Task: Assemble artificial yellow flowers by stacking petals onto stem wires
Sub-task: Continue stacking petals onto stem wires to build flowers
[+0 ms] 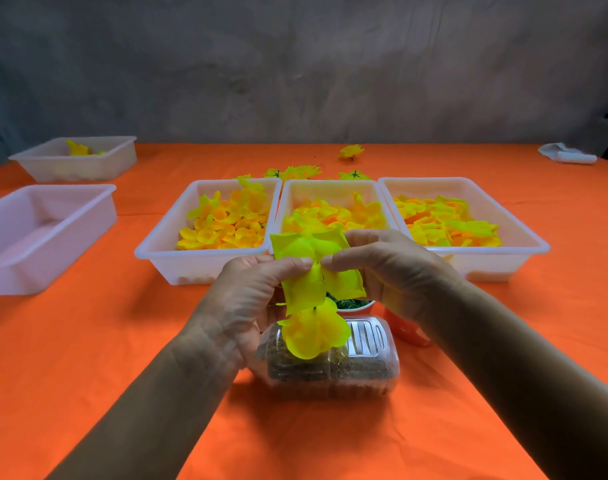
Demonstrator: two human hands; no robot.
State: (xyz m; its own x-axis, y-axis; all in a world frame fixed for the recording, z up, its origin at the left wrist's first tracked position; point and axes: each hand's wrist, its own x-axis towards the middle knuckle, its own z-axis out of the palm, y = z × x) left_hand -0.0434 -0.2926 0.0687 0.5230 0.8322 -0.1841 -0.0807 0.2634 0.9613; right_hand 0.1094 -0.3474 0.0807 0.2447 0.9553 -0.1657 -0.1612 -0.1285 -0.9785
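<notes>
A large flat yellow petal piece (306,249) is held up at the centre of the view. My left hand (250,296) pinches its middle from the left with thumb and fingers. My right hand (389,265) pinches the same spot from the right. Below the pinch hangs a smaller stack of yellow petals (313,332), joined to the large piece along a thin dark stem wire (321,277) that barely shows. Three white trays behind hold loose petals: left tray (164,244), middle tray (330,188), right tray (524,237).
A clear plastic box (364,358) with brown contents lies under my hands, beside an orange cup (404,329) and a cup of green parts (351,304). Two more white trays (15,265) (115,157) stand at the left. Finished flowers (351,152) and a white cloth (569,154) lie behind on the orange tablecloth.
</notes>
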